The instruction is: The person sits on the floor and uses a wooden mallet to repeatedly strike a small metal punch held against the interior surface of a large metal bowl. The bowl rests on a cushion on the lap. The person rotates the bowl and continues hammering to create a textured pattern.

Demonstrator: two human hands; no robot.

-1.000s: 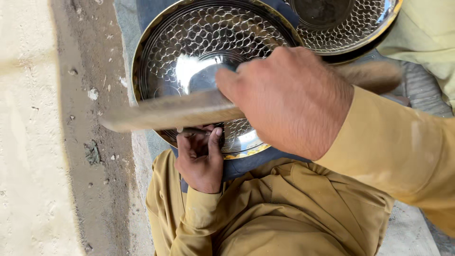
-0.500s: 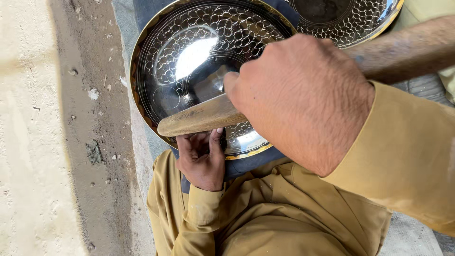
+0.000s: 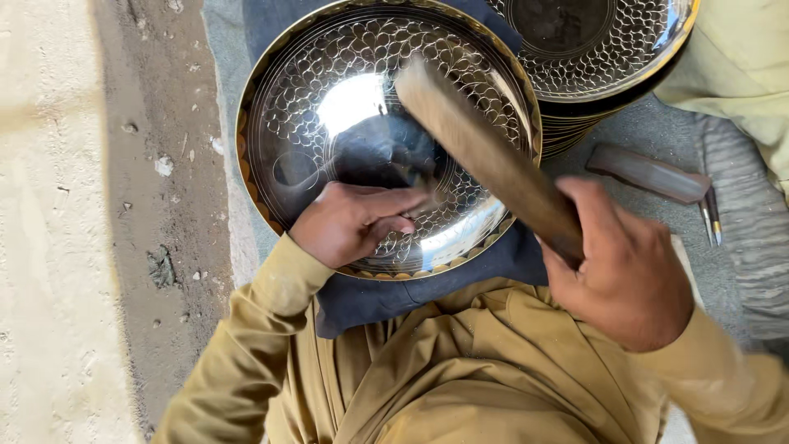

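The right hand point(image 3: 625, 263) is clenched around a wooden mallet point(image 3: 485, 156), which slants up over the patterned metal plate point(image 3: 329, 107). The plate lies on a dark blue cloth point(image 3: 370, 300) across the person's lap. The left hand point(image 3: 349, 222) rests on the plate's near rim, its fingers point(image 3: 403, 201) pinched on something too blurred to tell.

Stack of patterned metal plates point(image 3: 604, 62) at top right. Dark-handled tool point(image 3: 649, 174) just below the stack, on grey cloth point(image 3: 657, 131). Dusty concrete floor point(image 3: 74, 247) far left of the stack.
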